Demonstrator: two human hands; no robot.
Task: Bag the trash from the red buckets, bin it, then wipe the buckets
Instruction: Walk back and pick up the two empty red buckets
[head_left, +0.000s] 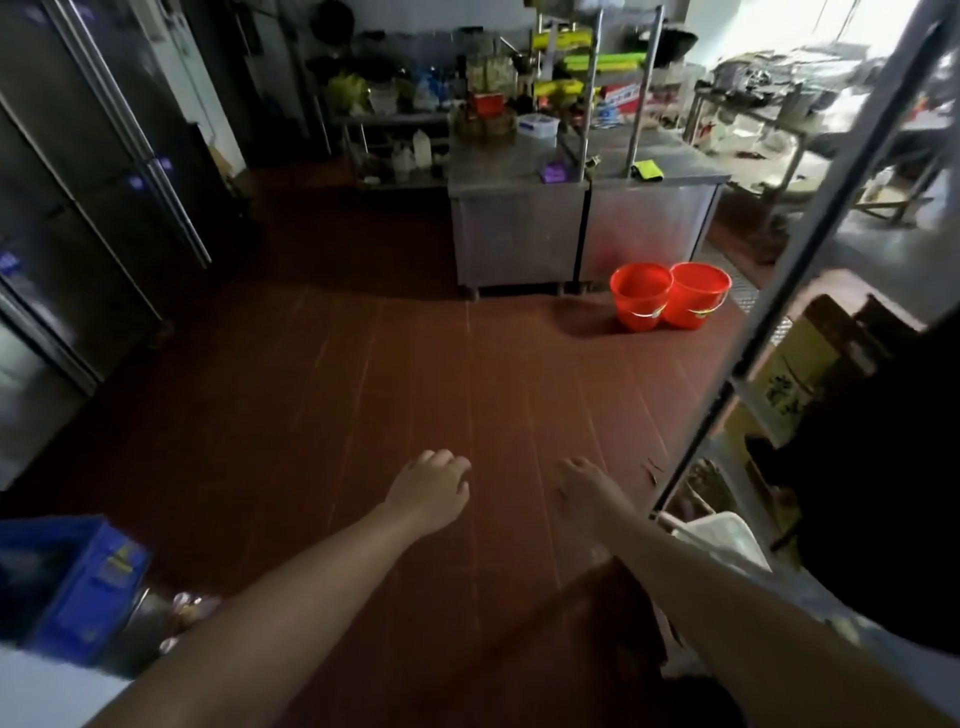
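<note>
The left hand was loosely curled and empty; the right hand (blurred) seemed open, holding nothing. Well ahead, two red buckets stood touching on the floor beside a steel counter.

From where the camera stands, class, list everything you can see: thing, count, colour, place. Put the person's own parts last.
Buckets: two, red, touching, on the floor by the steel counter.
Steel counter: one, silver, centre back.
Refrigerator: one, dark steel, left wall.
Shelf rack: one, metal, cluttered, on the counter.
Crate: one, blue, bottom left.
Floor: red-brown tiles.
Left hand: empty, loosely curled.
Right hand: empty, fingers down.
</note>
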